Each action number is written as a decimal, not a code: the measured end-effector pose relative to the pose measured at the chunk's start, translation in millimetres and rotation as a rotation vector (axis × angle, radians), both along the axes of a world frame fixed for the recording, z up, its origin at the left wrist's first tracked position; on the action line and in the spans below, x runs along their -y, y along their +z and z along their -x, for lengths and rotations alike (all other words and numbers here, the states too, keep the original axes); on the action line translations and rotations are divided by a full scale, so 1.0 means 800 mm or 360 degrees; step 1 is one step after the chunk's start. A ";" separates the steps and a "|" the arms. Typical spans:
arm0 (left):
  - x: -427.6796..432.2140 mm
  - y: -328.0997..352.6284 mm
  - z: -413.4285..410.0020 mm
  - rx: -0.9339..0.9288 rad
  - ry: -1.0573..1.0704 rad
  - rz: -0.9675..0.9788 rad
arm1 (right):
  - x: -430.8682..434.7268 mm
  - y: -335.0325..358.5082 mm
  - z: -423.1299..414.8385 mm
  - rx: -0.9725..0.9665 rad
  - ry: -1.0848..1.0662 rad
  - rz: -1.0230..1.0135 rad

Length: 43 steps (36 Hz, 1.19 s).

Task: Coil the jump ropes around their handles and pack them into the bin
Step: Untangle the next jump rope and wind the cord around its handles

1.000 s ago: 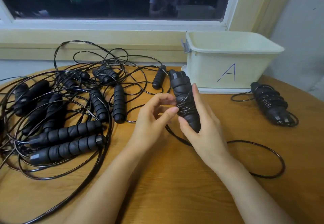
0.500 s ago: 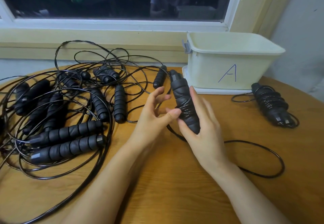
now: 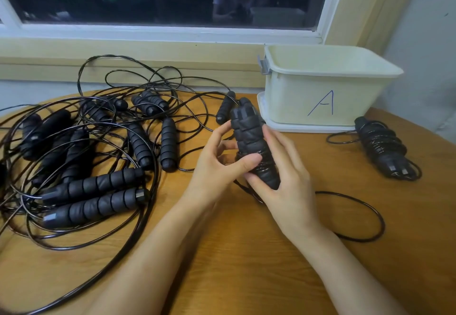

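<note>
Count: one cream plastic bin marked "A" (image 3: 320,97); one fully coiled black jump rope bundle (image 3: 381,149); two bare hands; loose black foam handles in the tangle too overlapped to count.

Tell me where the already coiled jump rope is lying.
The coiled jump rope lies on the table's right side, just right of the bin marked A, outside it.

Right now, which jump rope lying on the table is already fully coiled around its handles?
The bundle to the right of the bin. Its cord is wound around both handles, while the ropes on the left lie loose and tangled.
</note>
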State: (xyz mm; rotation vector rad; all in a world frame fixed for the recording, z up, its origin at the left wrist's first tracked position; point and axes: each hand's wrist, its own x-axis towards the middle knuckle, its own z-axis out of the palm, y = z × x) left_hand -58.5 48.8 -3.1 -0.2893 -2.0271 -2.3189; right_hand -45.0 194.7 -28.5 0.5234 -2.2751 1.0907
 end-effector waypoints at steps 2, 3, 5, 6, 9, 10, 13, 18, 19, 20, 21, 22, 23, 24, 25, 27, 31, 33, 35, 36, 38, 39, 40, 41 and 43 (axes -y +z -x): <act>0.003 0.000 0.001 -0.0020 -0.0002 0.0030 | 0.000 -0.001 0.000 -0.0002 0.0047 0.0040; 0.004 0.001 0.002 -0.0026 -0.0018 0.0030 | 0.000 -0.001 0.001 -0.0004 0.0069 0.0063; 0.005 0.003 0.002 -0.0043 -0.0066 -0.0005 | -0.003 -0.001 0.003 0.0003 0.0111 0.0112; 0.006 0.003 0.002 -0.0054 -0.0078 -0.0013 | -0.004 0.000 0.004 0.0009 0.0134 0.0132; 0.008 0.004 0.004 -0.0074 -0.0074 -0.0033 | -0.008 0.002 0.006 0.0059 0.0234 0.0206; 0.009 0.003 0.004 -0.0080 -0.0068 -0.0035 | -0.009 0.003 0.007 0.0089 0.0272 0.0230; 0.011 0.003 0.005 -0.0101 -0.0046 -0.0022 | -0.011 0.007 0.008 0.0215 0.0384 0.0304; 0.012 -0.002 0.008 -0.0134 0.0025 -0.0021 | -0.015 0.011 0.008 0.0465 0.0573 0.0529; 0.012 -0.003 0.008 -0.0131 0.0046 -0.0025 | -0.015 0.010 0.008 0.0484 0.0577 0.0537; 0.011 -0.005 0.009 -0.0125 0.0062 -0.0024 | -0.014 0.008 0.009 0.0491 0.0554 0.0522; 0.010 -0.007 0.009 -0.0116 0.0076 -0.0023 | -0.013 0.007 0.009 0.0481 0.0500 0.0483; 0.010 -0.008 0.009 -0.0110 0.0091 -0.0022 | -0.011 0.005 0.009 0.0449 0.0409 0.0422; 0.009 -0.010 0.010 -0.0111 0.0114 -0.0017 | -0.010 0.003 0.008 0.0395 0.0298 0.0344; 0.008 -0.011 0.010 -0.0121 0.0144 -0.0002 | -0.009 0.002 0.009 0.0318 0.0196 0.0267; 0.007 -0.011 0.010 -0.0138 0.0178 0.0026 | -0.009 0.000 0.009 0.0234 0.0122 0.0208; 0.005 -0.012 0.009 -0.0169 0.0211 0.0088 | -0.008 -0.004 0.010 0.0120 0.0058 0.0183; 0.005 -0.009 0.007 -0.0193 0.0120 0.0082 | -0.009 -0.008 0.013 0.0025 -0.0020 0.0207; 0.008 -0.008 0.007 -0.0216 0.0042 0.0083 | -0.012 -0.006 0.014 0.0029 -0.0014 0.0262; 0.009 -0.007 0.007 -0.0223 -0.0015 0.0078 | -0.014 -0.002 0.014 0.0063 0.0031 0.0338; 0.008 -0.007 0.007 -0.0225 -0.0018 0.0076 | -0.014 -0.001 0.014 0.0078 0.0051 0.0348; 0.007 -0.007 0.006 -0.0219 0.0009 0.0048 | -0.012 0.000 0.013 0.0091 0.0058 0.0287; 0.007 -0.007 0.006 -0.0210 0.0028 0.0029 | -0.011 0.000 0.013 0.0083 0.0038 0.0236; 0.006 -0.007 0.005 -0.0201 0.0042 0.0013 | -0.011 -0.002 0.013 0.0063 0.0006 0.0185; 0.006 -0.007 0.005 -0.0191 0.0055 0.0006 | -0.011 -0.003 0.013 0.0039 -0.0028 0.0140; 0.004 -0.007 0.004 -0.0161 0.0077 -0.0022 | -0.012 -0.005 0.014 0.0004 -0.0068 0.0070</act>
